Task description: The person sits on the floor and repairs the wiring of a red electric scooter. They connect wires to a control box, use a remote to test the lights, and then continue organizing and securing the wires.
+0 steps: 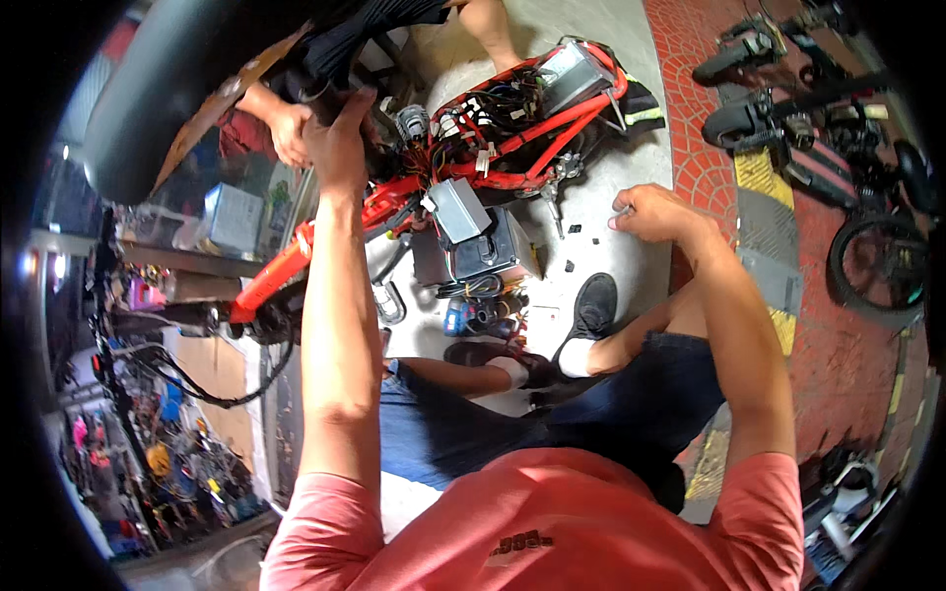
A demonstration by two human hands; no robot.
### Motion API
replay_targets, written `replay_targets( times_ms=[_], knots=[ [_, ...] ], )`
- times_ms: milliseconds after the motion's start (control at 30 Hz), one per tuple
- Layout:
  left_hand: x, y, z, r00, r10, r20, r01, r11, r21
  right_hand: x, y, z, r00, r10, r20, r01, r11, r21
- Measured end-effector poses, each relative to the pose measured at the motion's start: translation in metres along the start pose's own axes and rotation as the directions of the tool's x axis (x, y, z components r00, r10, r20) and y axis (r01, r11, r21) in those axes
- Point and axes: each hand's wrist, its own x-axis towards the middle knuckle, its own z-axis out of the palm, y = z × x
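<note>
My left hand (340, 143) reaches forward and is wrapped round a dark part by the red bike frame (276, 279); its fingers are partly hidden. Right beside it is another person's hand (289, 134). My right hand (652, 213) is held out over the floor to the right, its fingers pinched on a small metallic piece (624, 211) too small to name. Bundles of wires and white connectors (483, 116) spill from the frame. A silver box (457, 211) rests on a black case (493, 248) beneath it.
A large black rounded part with a torn brown edge (168, 108) looms close at upper left. A blue power tool (458, 317) and coiled cable (470, 287) lie near my shoes (595, 305). Scooters (823, 163) stand right; a cluttered shelf (187, 463) is left.
</note>
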Motion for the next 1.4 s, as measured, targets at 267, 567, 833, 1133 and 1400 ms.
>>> replay_targets(
  times_ms=[267, 567, 833, 1133, 1400],
  knots=[
    [0.001, -0.011, 0.002, 0.998, 0.062, -0.002, -0.062, 0.998, -0.015, 0.006, 0.019, 0.014, 0.999, -0.041, -0.010, 0.041, 0.999, 0.016],
    [-0.005, -0.005, -0.008, 0.998, 0.048, 0.043, -0.050, 0.998, 0.045, 0.009, -0.034, 0.017, 0.997, -0.010, 0.075, 0.020, 0.991, -0.132],
    [-0.081, -0.009, -0.046, 0.987, 0.124, -0.107, -0.104, 0.979, 0.174, 0.023, -0.097, 0.022, 0.952, -0.279, -0.125, 0.256, 0.951, -0.174],
    [-0.142, -0.082, -0.042, 0.802, -0.576, 0.160, 0.597, 0.780, -0.188, 0.060, -0.216, 0.000, 0.623, -0.285, -0.728, 0.559, 0.814, 0.160],
    [-0.131, -0.121, -0.035, 0.893, -0.378, 0.244, 0.429, 0.878, -0.213, 0.106, -0.257, -0.008, 0.526, -0.560, -0.640, 0.583, 0.785, -0.208]
  ],
)
